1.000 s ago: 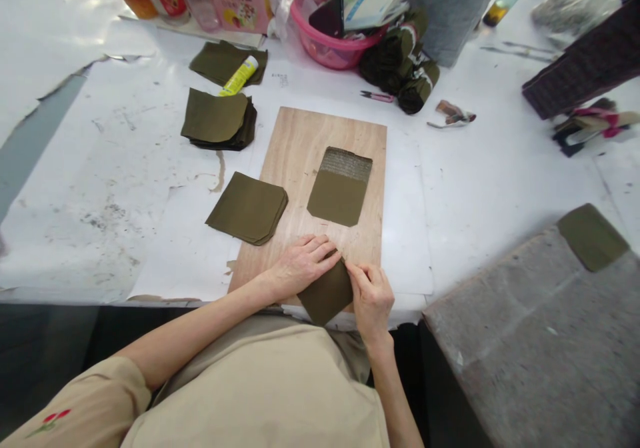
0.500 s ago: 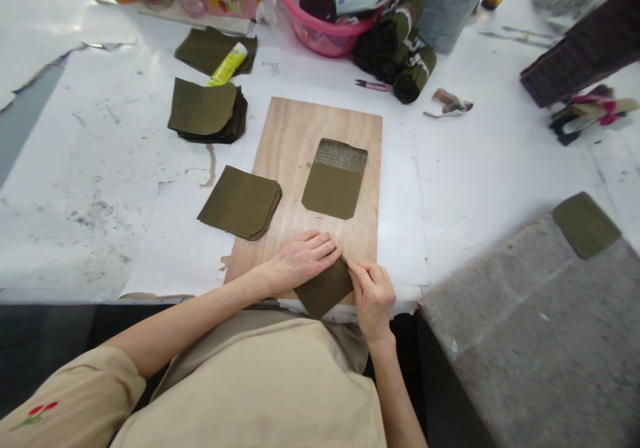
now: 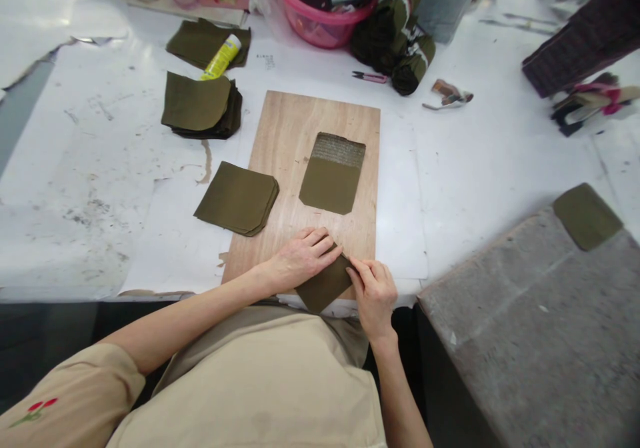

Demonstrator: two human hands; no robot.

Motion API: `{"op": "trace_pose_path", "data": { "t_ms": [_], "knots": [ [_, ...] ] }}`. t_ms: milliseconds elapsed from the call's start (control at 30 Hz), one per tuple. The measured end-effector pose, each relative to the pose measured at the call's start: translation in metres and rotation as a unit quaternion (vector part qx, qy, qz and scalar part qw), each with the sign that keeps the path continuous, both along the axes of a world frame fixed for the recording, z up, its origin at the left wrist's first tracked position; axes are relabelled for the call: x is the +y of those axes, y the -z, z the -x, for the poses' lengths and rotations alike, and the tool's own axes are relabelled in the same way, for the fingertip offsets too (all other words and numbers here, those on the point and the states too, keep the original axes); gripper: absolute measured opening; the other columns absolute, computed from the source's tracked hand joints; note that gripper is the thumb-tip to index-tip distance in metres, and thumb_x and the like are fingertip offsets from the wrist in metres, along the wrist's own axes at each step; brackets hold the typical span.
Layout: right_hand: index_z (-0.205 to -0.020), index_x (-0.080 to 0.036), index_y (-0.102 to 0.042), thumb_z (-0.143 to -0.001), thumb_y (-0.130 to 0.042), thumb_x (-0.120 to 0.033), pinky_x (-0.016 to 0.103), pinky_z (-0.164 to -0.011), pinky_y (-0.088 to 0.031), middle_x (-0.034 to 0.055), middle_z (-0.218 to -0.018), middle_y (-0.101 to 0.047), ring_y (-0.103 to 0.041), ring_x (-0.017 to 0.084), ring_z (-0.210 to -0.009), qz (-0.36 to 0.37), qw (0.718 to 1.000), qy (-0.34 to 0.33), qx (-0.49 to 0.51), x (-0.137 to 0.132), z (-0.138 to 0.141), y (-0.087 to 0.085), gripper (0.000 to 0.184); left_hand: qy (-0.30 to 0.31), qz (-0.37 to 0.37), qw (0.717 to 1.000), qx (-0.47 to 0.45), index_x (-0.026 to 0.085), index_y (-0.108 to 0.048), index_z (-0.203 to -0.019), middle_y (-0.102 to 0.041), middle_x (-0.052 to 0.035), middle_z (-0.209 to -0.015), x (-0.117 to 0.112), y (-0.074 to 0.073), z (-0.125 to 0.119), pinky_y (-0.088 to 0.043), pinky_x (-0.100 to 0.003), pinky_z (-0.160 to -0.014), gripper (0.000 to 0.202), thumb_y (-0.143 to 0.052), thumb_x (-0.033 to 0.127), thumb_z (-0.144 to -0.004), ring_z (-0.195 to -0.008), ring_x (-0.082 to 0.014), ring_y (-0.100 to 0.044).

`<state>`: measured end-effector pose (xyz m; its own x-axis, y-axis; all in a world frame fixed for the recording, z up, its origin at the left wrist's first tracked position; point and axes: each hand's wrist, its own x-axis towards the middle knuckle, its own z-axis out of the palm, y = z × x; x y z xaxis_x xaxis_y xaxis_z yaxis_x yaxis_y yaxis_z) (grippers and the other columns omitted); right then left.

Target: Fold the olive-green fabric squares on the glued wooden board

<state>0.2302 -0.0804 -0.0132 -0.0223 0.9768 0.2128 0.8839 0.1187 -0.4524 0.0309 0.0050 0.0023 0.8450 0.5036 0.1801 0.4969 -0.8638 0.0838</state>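
An olive-green fabric piece (image 3: 325,288) lies slantwise at the near edge of a wooden board (image 3: 320,109). My left hand (image 3: 303,258) rests flat across its upper left part, fingers stretched out. At the piece's right corner, my right hand (image 3: 374,289) pinches the edge between thumb and fingers, close to the left fingertips. Farther up the board is another olive piece (image 3: 330,185) with a greyish, rough band along its top. Left of it, a small stack of olive pieces (image 3: 237,198) overlaps the board's left edge.
More olive stacks (image 3: 197,105) lie at the back left, with a yellow glue tube (image 3: 221,58) on one. Behind the board are a pink basket (image 3: 320,28), dark yarn bundles (image 3: 413,65) and thread snips (image 3: 370,77). A grey slab (image 3: 530,315) stands at right, an olive piece (image 3: 587,216) on its corner.
My left fingers have spread a little on the fabric piece, and my right fingers have shifted slightly along its edge. The whole view has moved slightly.
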Motion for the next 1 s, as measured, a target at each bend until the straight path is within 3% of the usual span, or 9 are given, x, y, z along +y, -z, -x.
{"op": "trace_pose_path", "data": {
  "t_ms": [267, 467, 600, 1000],
  "knots": [
    [-0.106, -0.024, -0.071, -0.094, -0.055, -0.025, 0.027, -0.074, -0.041, 0.0028, -0.082, -0.060, -0.052, 0.015, -0.079, -0.002, 1.000, -0.002, 0.001, 0.0014, 0.0005, 0.0003, 0.020, 0.003, 0.007, 1.000, 0.009, 0.017, -0.054, -0.122, -0.060, -0.0101, -0.109, 0.0020, -0.0035, -0.0004, -0.046, -0.040, -0.092, 0.027, -0.051, 0.019, -0.095, -0.113, -0.0260, -0.053],
    [-0.109, -0.026, -0.070, -0.093, -0.056, -0.021, 0.027, -0.073, -0.040, 0.0032, -0.082, -0.061, -0.050, 0.015, -0.078, -0.023, 0.999, -0.011, -0.046, -0.0004, 0.0001, 0.0029, 0.023, 0.018, 0.011, 1.000, -0.016, 0.013, -0.053, -0.122, -0.059, -0.0127, -0.118, -0.0013, -0.0034, -0.0040, -0.041, -0.041, -0.103, 0.028, -0.049, 0.012, -0.095, -0.120, -0.0237, -0.051],
    [-0.113, -0.026, -0.069, -0.093, -0.056, -0.020, 0.028, -0.074, -0.039, 0.0033, -0.084, -0.061, -0.049, 0.015, -0.080, -0.018, 0.998, -0.017, -0.066, -0.0029, -0.0010, 0.0061, 0.025, 0.033, 0.014, 0.999, -0.018, 0.010, -0.054, -0.120, -0.062, -0.0122, -0.110, -0.0009, -0.0021, -0.0067, -0.044, -0.041, -0.100, 0.025, -0.048, 0.012, -0.095, -0.111, -0.0228, -0.056],
    [-0.112, -0.023, -0.069, -0.093, -0.054, -0.018, 0.029, -0.077, -0.042, 0.0049, -0.087, -0.062, -0.052, 0.015, -0.082, -0.024, 0.998, -0.034, -0.048, -0.0083, -0.0088, 0.0044, 0.025, 0.044, 0.000, 0.999, -0.007, 0.017, -0.052, -0.125, -0.060, -0.0106, -0.112, -0.0027, -0.0006, -0.0046, -0.044, -0.042, -0.100, 0.031, -0.050, 0.016, -0.095, -0.113, -0.0239, -0.053]
  ]
}}
